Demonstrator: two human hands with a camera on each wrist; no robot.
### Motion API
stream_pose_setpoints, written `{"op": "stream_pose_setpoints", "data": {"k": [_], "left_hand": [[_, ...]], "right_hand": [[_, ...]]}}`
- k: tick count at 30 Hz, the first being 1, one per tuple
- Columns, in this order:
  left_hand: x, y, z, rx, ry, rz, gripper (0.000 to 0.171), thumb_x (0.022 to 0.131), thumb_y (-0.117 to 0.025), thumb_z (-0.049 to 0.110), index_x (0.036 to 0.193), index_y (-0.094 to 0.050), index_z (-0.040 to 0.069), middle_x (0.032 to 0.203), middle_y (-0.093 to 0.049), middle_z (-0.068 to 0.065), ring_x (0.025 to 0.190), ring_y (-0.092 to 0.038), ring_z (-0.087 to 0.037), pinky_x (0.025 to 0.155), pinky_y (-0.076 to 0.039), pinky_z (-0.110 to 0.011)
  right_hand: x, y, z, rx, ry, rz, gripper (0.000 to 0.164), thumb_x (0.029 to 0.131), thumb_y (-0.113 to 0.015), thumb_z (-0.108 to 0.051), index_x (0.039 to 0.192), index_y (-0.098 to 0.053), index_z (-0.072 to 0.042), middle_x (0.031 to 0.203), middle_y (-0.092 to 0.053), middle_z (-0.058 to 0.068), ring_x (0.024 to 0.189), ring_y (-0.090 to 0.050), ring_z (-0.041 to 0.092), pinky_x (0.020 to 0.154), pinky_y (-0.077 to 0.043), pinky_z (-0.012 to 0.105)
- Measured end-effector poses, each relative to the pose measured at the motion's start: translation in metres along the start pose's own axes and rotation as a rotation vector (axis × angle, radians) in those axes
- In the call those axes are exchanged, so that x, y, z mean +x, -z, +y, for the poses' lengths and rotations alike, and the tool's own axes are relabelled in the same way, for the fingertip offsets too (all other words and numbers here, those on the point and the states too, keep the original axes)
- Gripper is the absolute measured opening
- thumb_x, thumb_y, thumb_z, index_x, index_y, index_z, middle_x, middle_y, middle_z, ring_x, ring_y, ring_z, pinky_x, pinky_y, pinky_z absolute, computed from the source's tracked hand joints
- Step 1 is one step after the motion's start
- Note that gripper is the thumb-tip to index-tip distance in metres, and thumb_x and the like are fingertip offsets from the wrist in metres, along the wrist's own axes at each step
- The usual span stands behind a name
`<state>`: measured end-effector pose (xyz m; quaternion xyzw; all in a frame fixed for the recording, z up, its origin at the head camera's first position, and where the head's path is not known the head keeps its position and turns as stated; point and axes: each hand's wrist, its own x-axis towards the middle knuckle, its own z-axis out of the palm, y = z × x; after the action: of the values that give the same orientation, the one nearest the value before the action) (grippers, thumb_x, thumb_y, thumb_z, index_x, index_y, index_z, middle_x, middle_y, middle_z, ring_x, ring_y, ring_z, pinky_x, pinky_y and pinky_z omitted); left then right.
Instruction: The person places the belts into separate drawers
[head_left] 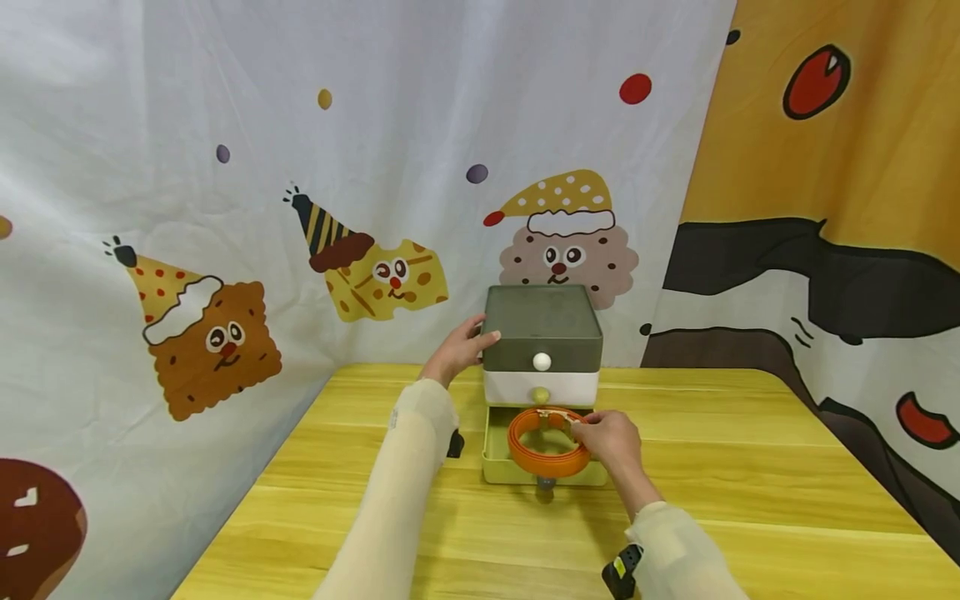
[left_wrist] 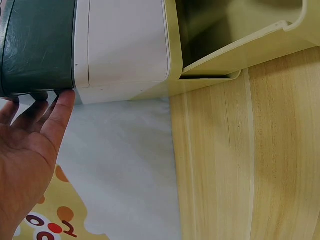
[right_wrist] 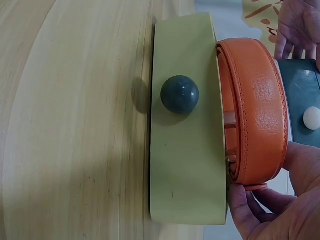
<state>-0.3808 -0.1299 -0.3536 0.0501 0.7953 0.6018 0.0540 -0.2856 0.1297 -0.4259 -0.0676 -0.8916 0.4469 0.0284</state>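
A coiled orange belt [head_left: 549, 462] is pinched at its right side by my right hand [head_left: 613, 440]. It sits over the pulled-out bottom drawer [head_left: 498, 471], which is light green with a dark round knob [right_wrist: 180, 95]. In the right wrist view the coil overlaps the drawer's top edge. My left hand [head_left: 456, 348] rests with extended fingers against the left side of the drawer box's dark green top tier [head_left: 543, 325]. The left wrist view has those fingertips [left_wrist: 65, 97] touching that tier's side wall.
Between the top tier and the open drawer lies a white middle drawer [head_left: 510, 388] with a yellow-green knob. The box stands near the back of a wood-grain table [head_left: 712, 467]. Behind hangs a printed cloth [head_left: 420, 100] with cartoon figures.
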Motion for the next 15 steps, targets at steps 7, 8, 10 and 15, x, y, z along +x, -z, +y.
{"op": "stream_pose_setpoints", "data": {"k": [7,8,10,15], "left_hand": [[-0.0015,0.0008,0.0006,0.004,-0.006,-0.001,0.070,0.100,-0.061,0.035,0.159,-0.026,0.021,0.164,-0.018,-0.009,0.146,-0.029,-0.028,0.109,-0.039,-0.049],[-0.0013,0.0010,0.0005,0.006,-0.006,-0.001,0.070,0.100,-0.061,0.035,0.159,-0.026,0.022,0.164,-0.018,-0.009,0.146,-0.029,-0.028,0.109,-0.039,-0.049],[-0.0010,0.0012,0.0003,0.009,-0.005,0.001,0.070,0.100,-0.061,0.036,0.159,-0.026,0.022,0.164,-0.018,-0.009,0.146,-0.029,-0.028,0.109,-0.039,-0.048],[-0.0005,0.0009,-0.0003,0.005,0.002,0.002,0.071,0.100,-0.062,0.036,0.159,-0.026,0.022,0.164,-0.019,-0.009,0.145,-0.030,-0.028,0.109,-0.039,-0.048]], "right_hand": [[0.0017,-0.0038,-0.0017,-0.034,-0.002,-0.016,0.023,0.077,-0.069,-0.017,0.089,-0.074,0.001,0.076,-0.068,0.008,0.065,-0.058,0.022,0.052,-0.043,0.030],[0.0021,-0.0042,-0.0019,-0.038,0.000,-0.016,0.022,0.077,-0.068,-0.018,0.087,-0.074,0.001,0.075,-0.068,0.007,0.064,-0.058,0.022,0.052,-0.043,0.030],[0.0032,-0.0052,-0.0021,-0.048,0.003,-0.017,0.020,0.077,-0.068,-0.018,0.083,-0.075,0.000,0.072,-0.067,0.006,0.062,-0.057,0.021,0.051,-0.042,0.029],[0.0057,-0.0083,-0.0030,-0.070,-0.007,-0.024,0.018,0.079,-0.068,-0.018,0.075,-0.074,-0.002,0.066,-0.065,0.005,0.057,-0.056,0.020,0.048,-0.041,0.028]]}}
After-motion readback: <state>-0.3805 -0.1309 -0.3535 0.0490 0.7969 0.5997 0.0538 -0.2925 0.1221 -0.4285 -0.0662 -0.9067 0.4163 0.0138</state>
